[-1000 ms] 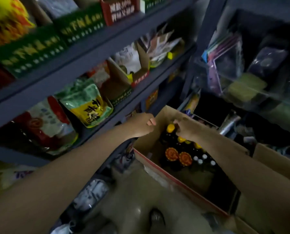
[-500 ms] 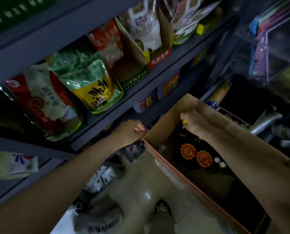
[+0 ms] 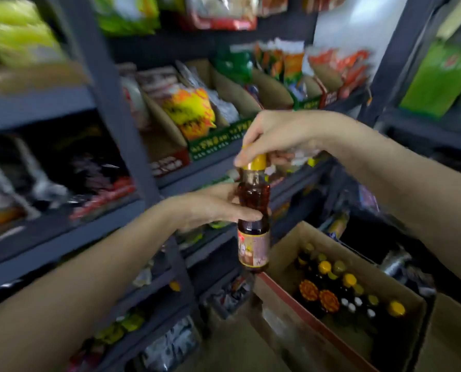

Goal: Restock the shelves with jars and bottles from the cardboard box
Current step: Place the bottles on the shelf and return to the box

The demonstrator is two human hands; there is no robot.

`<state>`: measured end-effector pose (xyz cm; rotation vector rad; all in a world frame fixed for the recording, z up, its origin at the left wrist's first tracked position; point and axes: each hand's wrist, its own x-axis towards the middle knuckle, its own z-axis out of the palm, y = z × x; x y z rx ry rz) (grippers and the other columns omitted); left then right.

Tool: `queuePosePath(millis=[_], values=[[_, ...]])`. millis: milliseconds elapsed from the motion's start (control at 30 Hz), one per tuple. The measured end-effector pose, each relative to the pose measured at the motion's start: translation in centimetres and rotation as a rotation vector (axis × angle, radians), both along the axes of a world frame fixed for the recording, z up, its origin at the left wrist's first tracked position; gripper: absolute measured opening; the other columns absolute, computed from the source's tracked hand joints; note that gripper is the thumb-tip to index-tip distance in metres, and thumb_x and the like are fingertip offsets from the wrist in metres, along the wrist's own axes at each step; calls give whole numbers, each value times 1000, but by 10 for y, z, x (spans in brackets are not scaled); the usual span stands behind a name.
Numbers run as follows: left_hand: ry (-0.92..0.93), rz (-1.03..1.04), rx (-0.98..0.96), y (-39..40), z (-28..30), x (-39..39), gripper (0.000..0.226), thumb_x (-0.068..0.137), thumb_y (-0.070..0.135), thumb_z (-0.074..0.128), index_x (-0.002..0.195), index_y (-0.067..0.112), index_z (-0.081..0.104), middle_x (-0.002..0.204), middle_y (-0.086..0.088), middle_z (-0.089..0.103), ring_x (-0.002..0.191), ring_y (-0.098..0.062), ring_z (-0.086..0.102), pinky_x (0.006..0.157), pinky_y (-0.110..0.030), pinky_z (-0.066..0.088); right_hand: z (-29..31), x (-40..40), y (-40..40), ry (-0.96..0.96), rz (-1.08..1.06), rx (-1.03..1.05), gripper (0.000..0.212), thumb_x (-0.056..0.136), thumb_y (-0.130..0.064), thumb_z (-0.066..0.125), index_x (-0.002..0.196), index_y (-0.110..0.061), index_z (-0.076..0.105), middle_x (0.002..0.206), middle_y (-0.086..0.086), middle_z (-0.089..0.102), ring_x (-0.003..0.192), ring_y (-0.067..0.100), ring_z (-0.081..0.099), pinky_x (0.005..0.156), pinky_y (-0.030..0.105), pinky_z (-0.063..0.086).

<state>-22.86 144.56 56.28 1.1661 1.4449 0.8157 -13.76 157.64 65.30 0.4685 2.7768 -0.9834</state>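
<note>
Both hands have a grip on one bottle (image 3: pixel 253 210): the right hand (image 3: pixel 275 135) pinches its yellow cap from above, and the left hand (image 3: pixel 213 206) wraps its fingers round the dark glass body just below the neck. Held that way the bottle hangs upright, label facing out, and I'd guess the top pinch served to lift it while the lower hold now takes the weight so it can be carried sideways.

Below and to the right of the grip sits the open cardboard box (image 3: pixel 285 242), with more capped bottles (image 3: pixel 339 288) standing packed inside; the held bottle is clear of the box rim, its base just above the near corner. Behind and to the left of the grip run the dark shelves (image 3: pixel 63 237), crowded with snack bags (image 3: pixel 191 111) in cardboard trays. Which shelf the bottle is meant for I cannot tell; much of the shelving is blurred.
</note>
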Motion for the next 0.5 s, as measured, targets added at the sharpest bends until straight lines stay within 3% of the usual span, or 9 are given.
queuePosePath(millis=[67, 133, 233, 333, 433, 500], values=[[19, 84, 122, -55, 45, -8, 21, 79, 11, 63, 96, 22, 61, 87, 14, 72, 83, 2, 66, 69, -11, 51, 43, -7, -53, 174, -40, -30, 33, 79, -39, 69, 73, -7, 61, 36, -4, 42, 29, 8, 37, 37, 20, 26], [92, 183, 249, -108, 89, -18, 16, 71, 17, 65, 87, 20, 64, 79, 11, 72, 76, 0, 67, 67, -14, 53, 80, -17, -108, 354, -38, -74, 36, 76, -42, 68, 84, -8, 61, 39, -4, 46, 31, 7, 41, 33, 17, 28], [285, 351, 410, -179, 151, -31, 26, 57, 33, 71, 81, 22, 70, 79, 8, 72, 75, -3, 66, 69, -19, 55, 115, -32, -178, 495, 23, -131, 30, 71, -43, 69, 75, -16, 57, 54, -2, 51, 44, 11, 46, 40, 23, 34], [508, 531, 535, -232, 197, -44, 15, 63, 27, 80, 71, 21, 68, 58, 14, 65, 57, 7, 55, 59, -13, 47, 140, -46, -233, 574, 52, -96, 27, 77, -40, 69, 75, -15, 59, 57, 0, 55, 46, 11, 50, 40, 23, 36], [772, 725, 621, -275, 223, -59, 43, 52, 45, 82, 78, 12, 71, 73, 0, 72, 65, -5, 61, 67, -31, 52, 165, -64, -281, 715, 61, 4, 30, 76, -39, 73, 81, -11, 64, 69, 3, 67, 51, 16, 61, 44, 25, 47], [890, 820, 678, -301, 235, -71, 49, 57, 44, 81, 90, 10, 70, 87, -7, 73, 78, -13, 66, 75, -36, 53, 179, -80, -308, 841, 76, 80, 33, 76, -38, 74, 85, -7, 64, 73, 5, 68, 51, 17, 63, 49, 28, 53]])
